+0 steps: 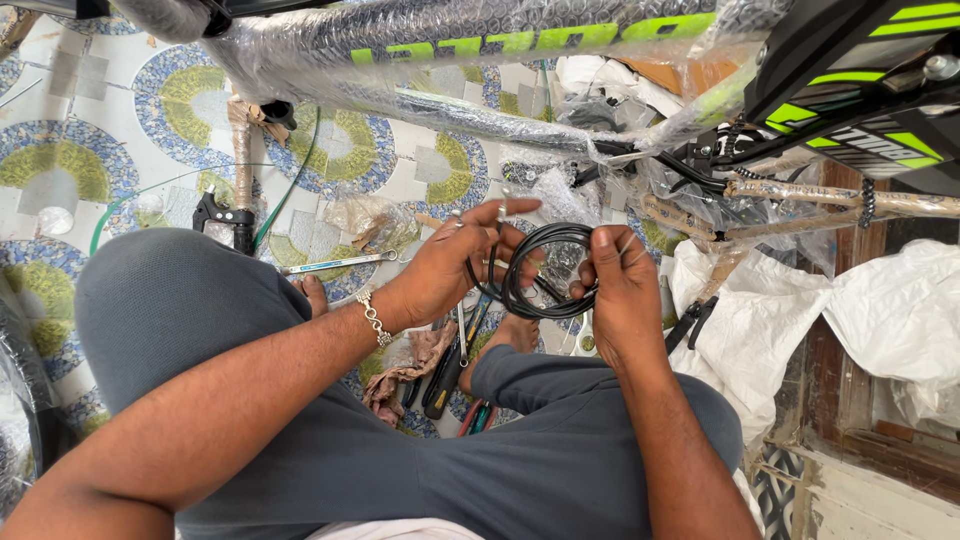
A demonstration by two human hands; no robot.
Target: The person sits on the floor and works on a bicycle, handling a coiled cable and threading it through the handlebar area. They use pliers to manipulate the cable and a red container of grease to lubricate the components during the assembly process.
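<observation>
A coil of black cable (535,268) hangs between both hands above my lap. My left hand (455,260) grips the coil's left side, with a thin metal cable end sticking up past its fingers. My right hand (618,285) pinches the coil's right side. A silver chain bracelet (374,316) circles my left wrist. I sit cross-legged in grey trousers (300,420), with a bare foot (505,335) just under the coil.
A bicycle frame (480,45) wrapped in clear plastic, black with green lettering, spans the top. A wrench (335,264) lies on the patterned tile floor (90,130). Hand tools (445,375) and a rag (410,365) lie by my foot. White plastic sheeting (880,310) lies at the right.
</observation>
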